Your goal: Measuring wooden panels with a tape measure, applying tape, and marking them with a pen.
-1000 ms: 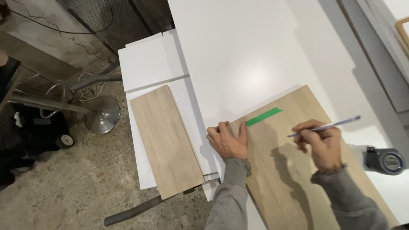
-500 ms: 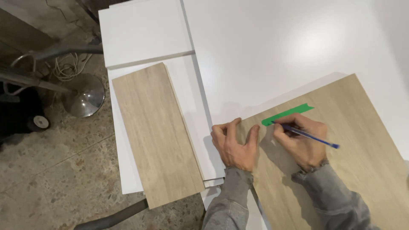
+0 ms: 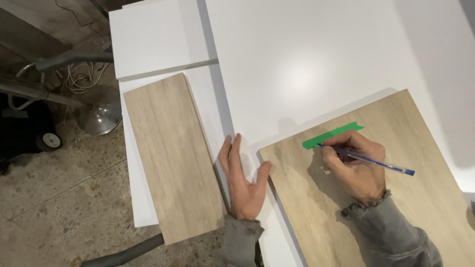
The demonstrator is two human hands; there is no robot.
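Observation:
My right hand (image 3: pixel 354 165) grips a blue pen (image 3: pixel 368 159), its tip touching the left end of a strip of green tape (image 3: pixel 331 135) stuck on a large light wood-grain panel (image 3: pixel 415 148). My left hand (image 3: pixel 243 178) lies flat, fingers together and thumb spread, on the white table (image 3: pixel 307 59) right at the panel's left corner, the thumb against its edge. A narrower wood-grain board (image 3: pixel 170 153) lies just left of that hand.
White boards (image 3: pixel 148 42) lie stacked under and behind the narrow board, overhanging the table's left side. On the speckled floor at the left stand a round metal base (image 3: pixel 101 116), coiled cable (image 3: pixel 79 76), a dark wheeled object (image 3: pixel 29 133) and a grey hose (image 3: pixel 123 254).
The view has drawn closer. My right hand brought the pen down from the air onto the green tape. My left hand slid off the panel's corner onto the white table beside it.

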